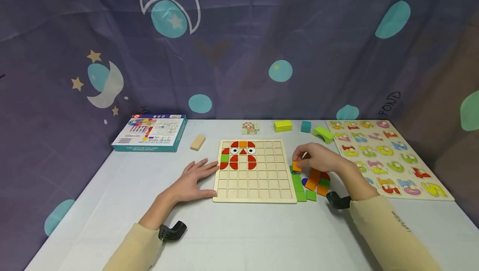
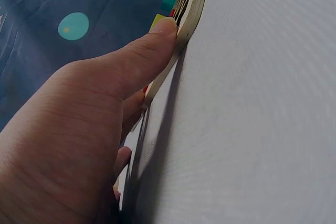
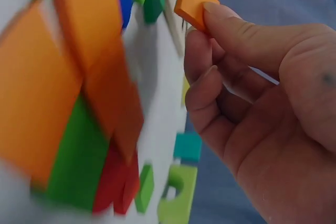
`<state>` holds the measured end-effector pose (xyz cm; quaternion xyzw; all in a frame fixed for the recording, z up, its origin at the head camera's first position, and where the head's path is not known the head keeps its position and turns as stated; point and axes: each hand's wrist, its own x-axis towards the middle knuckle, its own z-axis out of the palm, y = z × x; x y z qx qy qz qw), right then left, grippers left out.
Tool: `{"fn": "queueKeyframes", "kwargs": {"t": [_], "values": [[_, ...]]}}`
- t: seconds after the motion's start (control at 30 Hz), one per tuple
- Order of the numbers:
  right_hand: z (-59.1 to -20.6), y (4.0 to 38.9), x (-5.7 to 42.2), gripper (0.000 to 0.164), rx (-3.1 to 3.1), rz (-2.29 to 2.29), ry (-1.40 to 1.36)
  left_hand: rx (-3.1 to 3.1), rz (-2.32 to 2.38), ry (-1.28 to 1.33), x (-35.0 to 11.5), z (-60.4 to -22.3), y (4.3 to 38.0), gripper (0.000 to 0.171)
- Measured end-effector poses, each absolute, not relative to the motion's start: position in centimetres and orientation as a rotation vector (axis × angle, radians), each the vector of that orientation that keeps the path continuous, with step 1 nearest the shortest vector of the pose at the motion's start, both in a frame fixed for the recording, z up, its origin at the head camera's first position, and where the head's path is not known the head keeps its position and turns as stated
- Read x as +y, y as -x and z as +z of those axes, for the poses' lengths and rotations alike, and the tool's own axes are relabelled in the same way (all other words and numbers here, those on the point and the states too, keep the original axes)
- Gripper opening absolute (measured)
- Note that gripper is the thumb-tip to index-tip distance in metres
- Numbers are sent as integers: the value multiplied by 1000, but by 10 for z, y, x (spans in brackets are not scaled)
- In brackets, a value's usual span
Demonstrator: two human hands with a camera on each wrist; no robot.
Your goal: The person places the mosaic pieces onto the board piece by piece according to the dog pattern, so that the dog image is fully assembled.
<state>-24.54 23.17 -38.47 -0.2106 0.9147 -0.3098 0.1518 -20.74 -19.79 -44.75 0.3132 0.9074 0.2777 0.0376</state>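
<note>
"How far along does it look from your end?"

"Partway, I'd judge. My head view shows the wooden board [image 1: 262, 184] with its upper left laid with pieces; its lower rows and right-hand columns are bare, so much of it is left."

"And the hands?"

"I see the left hand [image 1: 192, 181] at the board's left edge, fingers spread, thumb touching by the near corner. The right hand [image 1: 317, 157] pinches an orange tile [image 3: 194, 3] between thumb and fingers, just right of the board."

"Counts?"

"On the board I make it eight curved red pieces [image 1: 252, 165], two eyes [image 1: 234, 151], one red triangle [image 1: 243, 151], one orange square [image 1: 243, 144] and one green square [image 1: 224, 158]. The loose pieces [image 1: 298, 183] right of it overlap, so I can't give a total."

"Anything else?"

"Behind the board, one picture card [image 1: 250, 128] and one yellow block [image 1: 282, 126]; behind and right of it, one teal block [image 1: 305, 126] and one green arch [image 1: 324, 134]. Behind-left, one plain block [image 1: 198, 142] and one box [image 1: 149, 133]. Well right, one number puzzle [image 1: 398, 156]."
</note>
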Motion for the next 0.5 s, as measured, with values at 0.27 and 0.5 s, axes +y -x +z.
{"fn": "queueKeyframes", "kwargs": {"t": [0.27,0.5], "values": [[-391,255,191,5,2617,-1031,695,2783,867,-951,-199,-449,207,83],[-387,261,150,7,2609,-1091,716,2786,853,-961,-198,-449,208,83]]}}
